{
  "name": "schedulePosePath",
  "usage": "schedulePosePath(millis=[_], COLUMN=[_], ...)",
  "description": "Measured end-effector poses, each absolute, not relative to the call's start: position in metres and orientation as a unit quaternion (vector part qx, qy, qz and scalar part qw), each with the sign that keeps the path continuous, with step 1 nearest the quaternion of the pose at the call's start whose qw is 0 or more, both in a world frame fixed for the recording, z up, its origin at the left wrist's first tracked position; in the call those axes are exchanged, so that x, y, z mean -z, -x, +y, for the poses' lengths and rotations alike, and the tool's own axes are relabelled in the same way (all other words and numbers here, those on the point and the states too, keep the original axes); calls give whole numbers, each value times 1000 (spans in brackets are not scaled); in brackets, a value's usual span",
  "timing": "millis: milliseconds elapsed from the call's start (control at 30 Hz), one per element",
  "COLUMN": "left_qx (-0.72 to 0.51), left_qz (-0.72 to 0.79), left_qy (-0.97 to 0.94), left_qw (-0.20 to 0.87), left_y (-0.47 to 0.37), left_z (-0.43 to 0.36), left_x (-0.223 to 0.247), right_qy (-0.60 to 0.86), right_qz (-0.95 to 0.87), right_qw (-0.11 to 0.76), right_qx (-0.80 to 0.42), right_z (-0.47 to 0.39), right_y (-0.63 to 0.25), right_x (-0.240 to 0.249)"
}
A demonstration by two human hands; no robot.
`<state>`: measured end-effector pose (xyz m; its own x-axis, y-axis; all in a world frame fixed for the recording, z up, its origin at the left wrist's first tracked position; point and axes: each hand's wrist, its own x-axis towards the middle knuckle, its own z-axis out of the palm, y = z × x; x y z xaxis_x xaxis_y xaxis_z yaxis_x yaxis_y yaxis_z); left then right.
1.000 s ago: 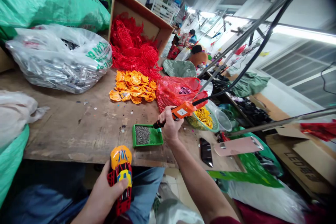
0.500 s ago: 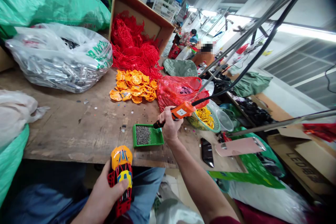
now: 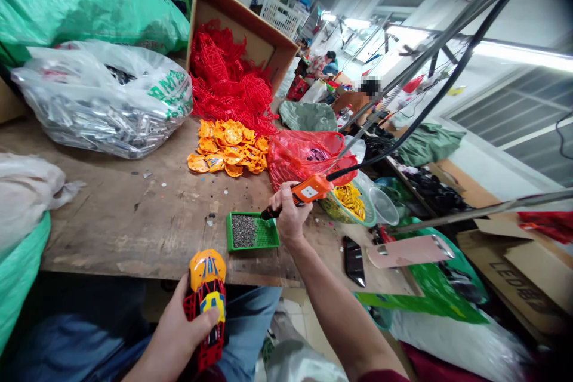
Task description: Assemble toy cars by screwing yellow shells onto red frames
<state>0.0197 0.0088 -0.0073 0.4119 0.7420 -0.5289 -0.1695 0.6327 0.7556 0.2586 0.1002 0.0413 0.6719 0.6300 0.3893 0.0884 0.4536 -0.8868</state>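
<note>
My left hand point(image 3: 185, 319) is closed around a toy car point(image 3: 206, 268) with an orange hood, a yellow and blue roof and a red frame, held over my lap just off the table's front edge. The thumb presses on the roof. My right hand point(image 3: 290, 212) grips an orange and black electric screwdriver point(image 3: 310, 189), its cable running up to the right. The black nose points down-left over a green tray point(image 3: 267, 245). Small metal screws point(image 3: 244, 231) fill the tray's left part. Whether the bit touches a screw I cannot tell.
Orange car shells point(image 3: 230, 146) lie beyond the tray, before red plastic frames point(image 3: 233, 80) spilling from a box. Left stands a bag of silvery parts point(image 3: 120, 119). Rightward are a red bag point(image 3: 290, 155), a basket of yellow parts point(image 3: 349, 202) and a phone point(image 3: 353, 259).
Both hands, the toy car and the screwdriver stay almost where they were. In the background, a person's head has shifted to the right.
</note>
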Motion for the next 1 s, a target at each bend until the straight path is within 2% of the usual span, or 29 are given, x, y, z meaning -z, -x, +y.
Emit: schedulePosePath(millis=[600,800,1000], left_qx=[-270,-272,-273], left_qz=[454,434,428], left_qy=[-338,-330,-338], left_qw=[779,792,793], left_y=[-17,-15,-14], left_z=[9,9,9], left_x=[14,1,6], right_qy=[491,477,420], right_qz=[-364,-387,-495], right_qw=[768,744,698], right_qx=[-194,-263,-301], right_z=[79,37,-19], right_y=[-245,-210,-161], right_x=[-71,-101,-119])
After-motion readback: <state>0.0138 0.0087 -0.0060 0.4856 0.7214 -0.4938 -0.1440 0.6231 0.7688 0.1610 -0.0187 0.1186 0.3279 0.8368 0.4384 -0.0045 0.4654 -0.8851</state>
